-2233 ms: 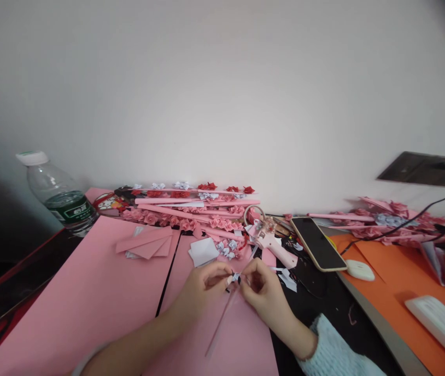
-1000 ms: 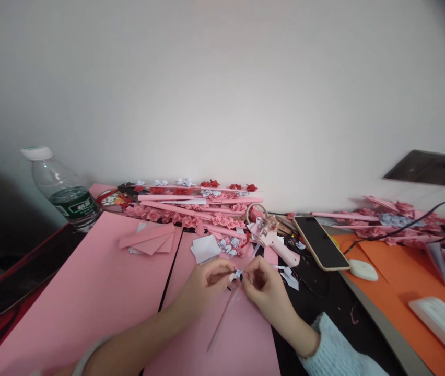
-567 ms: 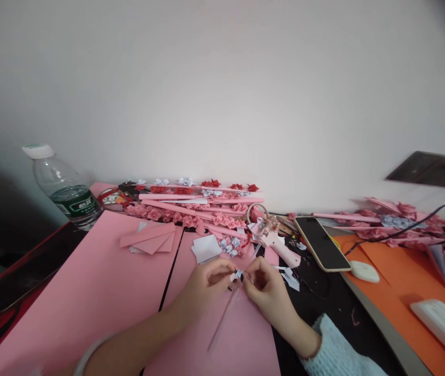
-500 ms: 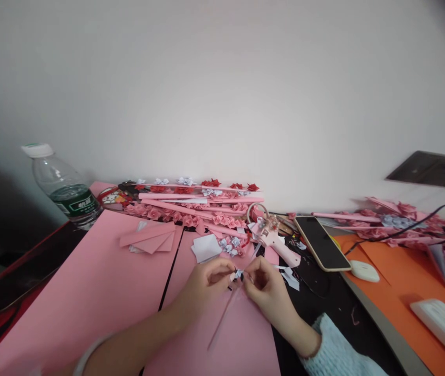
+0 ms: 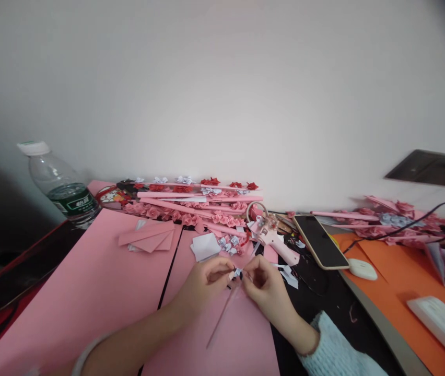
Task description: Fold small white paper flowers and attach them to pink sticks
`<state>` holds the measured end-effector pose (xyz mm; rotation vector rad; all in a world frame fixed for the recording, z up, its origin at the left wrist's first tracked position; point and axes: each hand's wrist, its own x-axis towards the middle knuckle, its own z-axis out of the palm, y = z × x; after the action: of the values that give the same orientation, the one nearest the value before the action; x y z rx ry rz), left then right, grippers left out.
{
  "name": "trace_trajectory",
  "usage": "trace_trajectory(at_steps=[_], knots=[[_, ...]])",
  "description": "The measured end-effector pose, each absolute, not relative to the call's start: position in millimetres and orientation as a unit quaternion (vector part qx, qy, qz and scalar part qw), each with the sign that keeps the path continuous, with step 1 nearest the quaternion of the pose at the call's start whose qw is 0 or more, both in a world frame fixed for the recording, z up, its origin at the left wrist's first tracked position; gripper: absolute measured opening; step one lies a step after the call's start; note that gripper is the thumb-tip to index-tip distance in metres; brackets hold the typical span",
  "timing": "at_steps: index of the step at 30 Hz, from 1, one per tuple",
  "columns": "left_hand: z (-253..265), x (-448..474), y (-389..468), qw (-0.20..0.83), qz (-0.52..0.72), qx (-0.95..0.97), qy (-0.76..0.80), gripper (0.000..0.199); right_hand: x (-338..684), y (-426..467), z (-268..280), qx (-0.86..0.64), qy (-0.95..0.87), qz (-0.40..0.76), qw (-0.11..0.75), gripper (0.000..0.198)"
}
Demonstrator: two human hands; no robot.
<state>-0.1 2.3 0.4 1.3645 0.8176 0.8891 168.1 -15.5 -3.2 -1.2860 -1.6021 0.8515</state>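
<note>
Between my two hands is a small white paper flower (image 5: 237, 272), partly covered by fingertips. My left hand (image 5: 211, 278) pinches it from the left, thumb and forefinger closed. From the right, my right hand (image 5: 262, 280) pinches its other side. A thin stick (image 5: 219, 325) slants down and left below the fingers over the pink paper sheet (image 5: 242, 334); whether it joins the flower is hidden. Just beyond my hands lie a stack of white paper squares (image 5: 206, 246), white paper flowers (image 5: 229, 244) and a pink glue gun (image 5: 279, 245).
Pink paper strips (image 5: 150, 237) lie on the left sheet. Along the wall are rolled pink stems and red, white and pink paper flowers (image 5: 160, 211). A water bottle (image 5: 63, 188) stands far left. On the right are a phone (image 5: 321, 242), a white case (image 5: 362, 269), orange paper (image 5: 393, 282) and cables.
Hardly anything differs. My fingers stay pinched on the white flower with a very slight shift, and the whole view has drifted a little.
</note>
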Motion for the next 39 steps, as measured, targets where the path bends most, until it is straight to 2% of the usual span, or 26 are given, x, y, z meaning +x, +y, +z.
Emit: trace_trajectory(at_steps=[39], knots=[[-0.7, 1.0, 2.4, 0.638, 0.393, 0.565, 0.346, 0.014, 168.8, -16.6, -1.8, -0.522, -0.642, 0.347, 0.442, 0.008]])
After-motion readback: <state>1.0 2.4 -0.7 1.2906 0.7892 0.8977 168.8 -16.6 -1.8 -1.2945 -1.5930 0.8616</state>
